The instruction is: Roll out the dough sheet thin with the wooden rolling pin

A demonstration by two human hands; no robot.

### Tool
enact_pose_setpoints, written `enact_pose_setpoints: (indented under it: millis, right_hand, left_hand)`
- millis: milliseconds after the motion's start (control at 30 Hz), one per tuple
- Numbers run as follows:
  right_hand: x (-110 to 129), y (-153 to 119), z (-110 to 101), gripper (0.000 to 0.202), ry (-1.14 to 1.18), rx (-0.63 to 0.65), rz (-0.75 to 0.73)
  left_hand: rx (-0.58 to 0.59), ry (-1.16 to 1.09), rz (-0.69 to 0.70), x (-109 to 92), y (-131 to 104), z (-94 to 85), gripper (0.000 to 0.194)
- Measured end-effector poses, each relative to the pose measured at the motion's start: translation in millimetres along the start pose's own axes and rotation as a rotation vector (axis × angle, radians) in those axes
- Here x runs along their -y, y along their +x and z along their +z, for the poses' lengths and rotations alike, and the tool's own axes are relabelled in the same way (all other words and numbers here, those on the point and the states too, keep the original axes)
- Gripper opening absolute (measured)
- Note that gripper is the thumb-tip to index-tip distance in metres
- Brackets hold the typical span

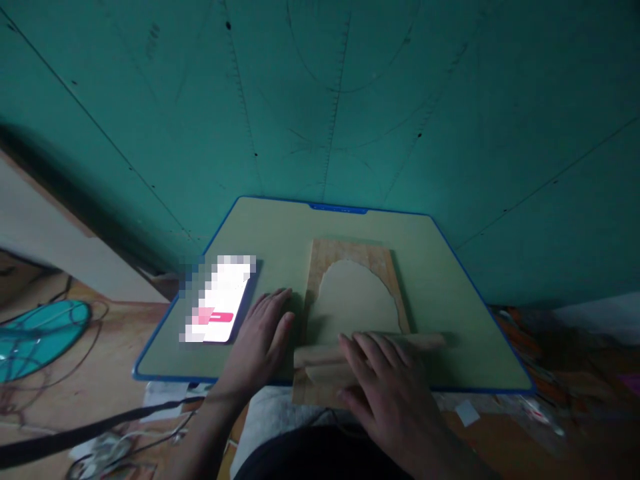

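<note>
Pale, flattened dough (353,300) with a rounded far edge lies on a wooden board (350,250) near the middle of a blue-edged tabletop (450,300). A wooden rolling pin (320,355) lies crosswise over the near part of the dough, its right end reaching past the board. The right hand (387,373) rests on the pin, fingers loosely extended over it and thumb apart on the near side; this hand hides the pin's middle, and pin and hand together cover the dough's near edge.

Left of the board, the left hand (263,333) lies on the tabletop, empty, its fingers open and slightly bent. It sits between the board and a smartphone (225,293) with a brightly lit screen. A pink-red button shows low on that screen, but the display is partly pixelated and no writing can be read.

Beyond the far edge stands a green wall (300,120) with dark drawn lines, arcs and tick marks. On the floor (130,327) at left are tangled cables (107,443) and a round teal object (45,337).
</note>
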State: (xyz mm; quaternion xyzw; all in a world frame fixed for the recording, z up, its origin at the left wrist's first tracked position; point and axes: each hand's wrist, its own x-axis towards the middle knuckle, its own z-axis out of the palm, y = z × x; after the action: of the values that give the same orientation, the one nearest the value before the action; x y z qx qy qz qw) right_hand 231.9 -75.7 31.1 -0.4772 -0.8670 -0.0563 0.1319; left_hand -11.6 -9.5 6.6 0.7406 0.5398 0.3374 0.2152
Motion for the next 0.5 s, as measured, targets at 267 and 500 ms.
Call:
enact_pose_setpoints:
  millis: [267, 500]
  right_hand:
    - [-26.8, 54.6, 8.1, 0.056, 0.003, 0.109, -0.057]
    - [-42.2, 106.7, 17.5, 0.048, 0.069, 0.17, -0.01]
  left_hand:
    - [-0.108, -0.266, -0.194, 0.1, 3.1, -3.4, 0.03]
    - [-0.161, -0.256, -0.247, -3.3, 2.2, -6.7, 0.04]
